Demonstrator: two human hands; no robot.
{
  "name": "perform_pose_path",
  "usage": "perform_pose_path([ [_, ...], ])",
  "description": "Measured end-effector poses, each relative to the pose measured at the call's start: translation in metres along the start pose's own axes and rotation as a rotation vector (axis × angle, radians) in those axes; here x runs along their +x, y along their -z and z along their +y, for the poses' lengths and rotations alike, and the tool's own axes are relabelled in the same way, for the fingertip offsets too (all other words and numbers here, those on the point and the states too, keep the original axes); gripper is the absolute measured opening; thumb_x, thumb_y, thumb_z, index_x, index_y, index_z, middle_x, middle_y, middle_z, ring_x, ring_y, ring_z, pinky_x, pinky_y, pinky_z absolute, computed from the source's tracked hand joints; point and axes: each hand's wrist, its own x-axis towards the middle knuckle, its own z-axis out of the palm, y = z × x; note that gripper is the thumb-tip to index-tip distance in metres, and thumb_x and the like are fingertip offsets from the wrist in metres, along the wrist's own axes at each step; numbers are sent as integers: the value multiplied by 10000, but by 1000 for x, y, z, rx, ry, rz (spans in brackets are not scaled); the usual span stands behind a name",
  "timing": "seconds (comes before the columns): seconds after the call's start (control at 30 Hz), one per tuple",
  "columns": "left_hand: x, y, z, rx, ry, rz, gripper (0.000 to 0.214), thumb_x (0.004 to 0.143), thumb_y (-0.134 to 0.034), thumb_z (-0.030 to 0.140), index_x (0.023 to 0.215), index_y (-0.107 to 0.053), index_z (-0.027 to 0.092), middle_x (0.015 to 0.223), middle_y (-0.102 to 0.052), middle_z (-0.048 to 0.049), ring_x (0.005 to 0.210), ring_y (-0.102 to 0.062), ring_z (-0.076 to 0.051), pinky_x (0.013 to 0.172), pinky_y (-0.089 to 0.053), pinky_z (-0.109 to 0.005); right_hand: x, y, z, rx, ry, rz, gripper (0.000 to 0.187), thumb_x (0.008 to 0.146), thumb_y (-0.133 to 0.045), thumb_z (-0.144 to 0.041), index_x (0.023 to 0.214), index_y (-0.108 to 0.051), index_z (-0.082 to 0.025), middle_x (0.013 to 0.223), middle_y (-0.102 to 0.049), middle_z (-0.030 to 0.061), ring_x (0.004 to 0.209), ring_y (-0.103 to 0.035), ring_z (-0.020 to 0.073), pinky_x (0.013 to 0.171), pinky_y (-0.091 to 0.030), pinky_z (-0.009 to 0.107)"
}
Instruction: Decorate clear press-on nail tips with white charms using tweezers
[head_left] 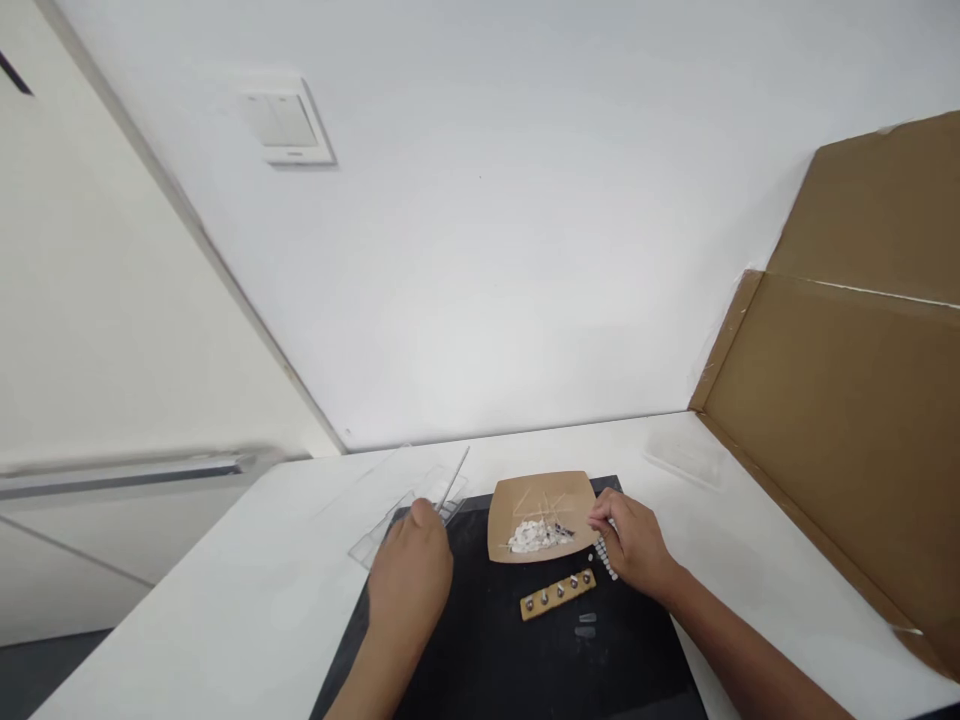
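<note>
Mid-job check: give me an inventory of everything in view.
wall: one, white, background
switch plate: one, white, on wall
door or cabinet: white, far left
cardboard: one piece, brown, right
table: one, white, below wall
mat: one, black, on table
tray: one, brown, mat's far end
scraps: uncounted pile, mostly white, in tray
thin sticks: several, pale, in tray
studded strip: one, tan, five metallic studs, before tray
slips: two, clear, before strip
discs: several, white, right of tray
plastic case: count unclear, clear, left
plastic container: one, clear, table's right
rod: one, grey, left of tray
left hand: one, bare, gripping rod
right hand: one, bare, at tray's right edge
</note>
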Motion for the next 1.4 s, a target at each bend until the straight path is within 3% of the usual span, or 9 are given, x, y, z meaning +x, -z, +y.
perform_pose_path([
  [0.13, 2, 9, 30, -298, -85, 41, 356, 1100, -319, 260, 1341, -512, 83, 931, -768, -160, 866, -771, -312, 728, -507, -364, 10, 0, -1, -36, -72, -8, 161, 1081, -466, -263, 934, -526, -236, 880, -677, 44, 797, -661, 209, 708, -473, 321],
  [0.27, -2, 0, 51, -504, -165, -57, 398, 1126, -274, 338, 1369, -534, 160, 949, -800, -116, 862, -791, -281, 724, -526, -342, 40, 2, -10, -73, -89, -83, 162, 1097, -456, -289, 965, -532, -234, 915, -677, 37, 811, -644, 203, 713, -437, 312],
  [0.43, -3, -16, 54, -479, -237, -11, 394, 1129, -290, 332, 1210, -643, 178, 795, -777, -77, 732, -774, -248, 619, -473, -286, 70, -16, -22, -101, -56, -177, 193, 1091, -448, -296, 924, -524, -236, 918, -665, 38, 811, -613, 205, 706, -394, 307],
  [0.63, -10, -25, 59, -510, -253, 43, 373, 1121, -343, 320, 1108, -691, 187, 734, -758, -62, 656, -755, -222, 566, -413, -269, 73, -43, -22, -80, -94, -127, 164, 1073, -443, -276, 936, -521, -232, 920, -681, 57, 840, -633, 224, 735, -418, 318],
  [0.8, -12, -27, 60, -545, -166, 2, 353, 1118, -374, 317, 1113, -704, 191, 748, -771, -52, 655, -755, -223, 561, -368, -268, 74, -37, -20, -31, -82, -97, 211, 1105, -425, -359, 954, -524, -250, 915, -697, 22, 815, -664, 194, 727, -442, 303],
  [1.0, -15, -34, 66, -552, -215, 10, 344, 1117, -385, 307, 1227, -693, 200, 777, -785, -51, 631, -744, -217, 555, -345, -270, 72, -45, -18, -89, -121, -34, 196, 1096, -426, -330, 952, -533, -249, 892, -699, 33, 792, -651, 223, 704, -389, 335],
  [1.4, -17, -37, 66, -450, -229, 54, 347, 1110, -380, 303, 1174, -699, 183, 694, -755, -52, 597, -735, -215, 528, -346, -263, 69, -51, -31, -127, -69, -73, 173, 1064, -448, -243, 918, -537, -217, 841, -711, 36, 775, -641, 211, 817, -344, 375],
])
